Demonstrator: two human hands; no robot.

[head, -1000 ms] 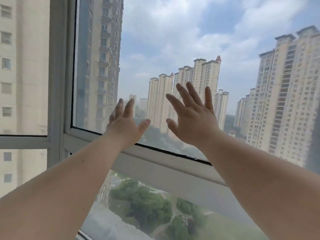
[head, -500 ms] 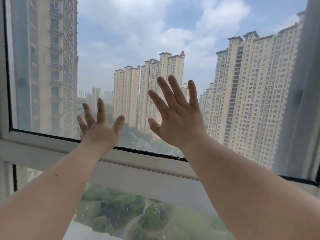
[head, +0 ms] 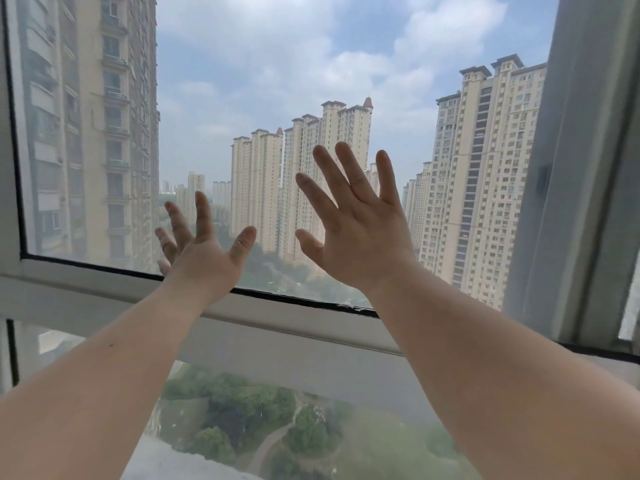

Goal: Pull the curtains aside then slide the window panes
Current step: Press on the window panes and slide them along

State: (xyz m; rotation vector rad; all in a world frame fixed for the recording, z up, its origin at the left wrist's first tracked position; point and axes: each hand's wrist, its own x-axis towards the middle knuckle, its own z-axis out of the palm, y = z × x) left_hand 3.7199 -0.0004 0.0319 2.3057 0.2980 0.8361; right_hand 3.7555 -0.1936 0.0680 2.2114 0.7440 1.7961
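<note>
A large sliding window pane (head: 263, 81) fills the upper view, its grey-white frame rail (head: 104, 282) running along the bottom. My left hand (head: 204, 254) is spread flat against the glass just above that rail. My right hand (head: 360, 230) is also spread flat on the glass, a little higher and to the right. Neither hand holds anything. The pane's right upright (head: 571, 168) stands at the far right, its left upright (head: 10, 133) at the far left. No curtain is in view.
A fixed lower pane (head: 277, 427) sits under the rail, with trees far below. Tall apartment towers (head: 485, 185) stand outside. A sliver of another pane (head: 630, 306) shows beyond the right upright.
The view has swung right: the left upright has moved to the frame's edge and the right upright has come into view. Both hands stay flat on the glass, shifted rightward with the pane.
</note>
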